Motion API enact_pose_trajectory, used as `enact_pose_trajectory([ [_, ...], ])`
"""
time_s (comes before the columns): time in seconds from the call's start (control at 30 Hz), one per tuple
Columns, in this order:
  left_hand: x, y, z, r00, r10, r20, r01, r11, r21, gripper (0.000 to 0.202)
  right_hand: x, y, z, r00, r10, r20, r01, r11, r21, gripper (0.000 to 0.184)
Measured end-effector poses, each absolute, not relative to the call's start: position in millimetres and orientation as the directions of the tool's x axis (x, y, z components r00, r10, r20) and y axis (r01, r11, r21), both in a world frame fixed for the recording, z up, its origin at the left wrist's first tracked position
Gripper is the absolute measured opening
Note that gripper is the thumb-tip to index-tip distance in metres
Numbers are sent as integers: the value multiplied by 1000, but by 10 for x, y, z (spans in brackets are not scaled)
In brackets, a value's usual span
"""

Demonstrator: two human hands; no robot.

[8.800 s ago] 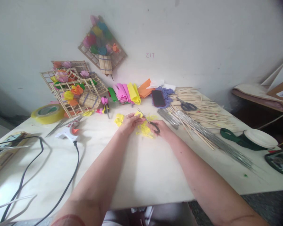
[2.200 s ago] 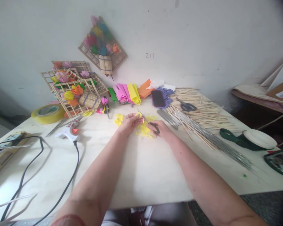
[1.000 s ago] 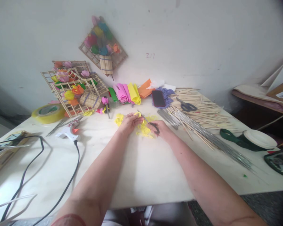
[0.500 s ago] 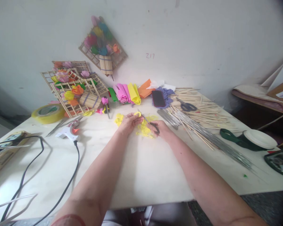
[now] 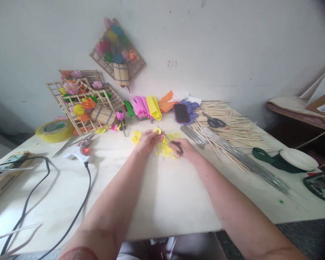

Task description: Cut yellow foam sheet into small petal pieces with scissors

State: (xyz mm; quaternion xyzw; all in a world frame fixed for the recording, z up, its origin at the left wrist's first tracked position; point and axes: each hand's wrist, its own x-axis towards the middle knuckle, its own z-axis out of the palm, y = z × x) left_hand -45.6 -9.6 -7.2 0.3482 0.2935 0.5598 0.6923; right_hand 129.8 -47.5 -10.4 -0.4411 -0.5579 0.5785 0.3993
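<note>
My left hand (image 5: 148, 141) pinches a small piece of yellow paper (image 5: 157, 131) between thumb and fingers. In my right hand (image 5: 185, 148) is a pair of dark-handled scissors (image 5: 171, 141), its blades pointing up and left at the edge of that piece. Yellow paper scraps (image 5: 166, 150) lie on the table beneath the scissors. Just left of my left hand sits a small heap of cut yellow paper pieces (image 5: 136, 137), partly hidden by the hand.
Rolled coloured paper (image 5: 141, 107), a phone (image 5: 182, 113) on purple yarn, and wooden sticks (image 5: 238, 133) with more scissors (image 5: 216, 122) line the back. Metal wires (image 5: 243, 162) lie right. At left are a glue gun (image 5: 78, 153), tape (image 5: 55, 130) and flower-decked stick frames (image 5: 89, 104).
Almost nothing differs. Both hands keep their places with the scissors at the yellow piece; the whole view has shifted very slightly.
</note>
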Motion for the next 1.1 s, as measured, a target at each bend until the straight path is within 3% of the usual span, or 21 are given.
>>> enact_pose_trajectory([
  [1.1,-447,-133,-53,258,966,-17,-523,154,838,5,1309,-492,-52,-311,949,-45,3,-46,-999,32],
])
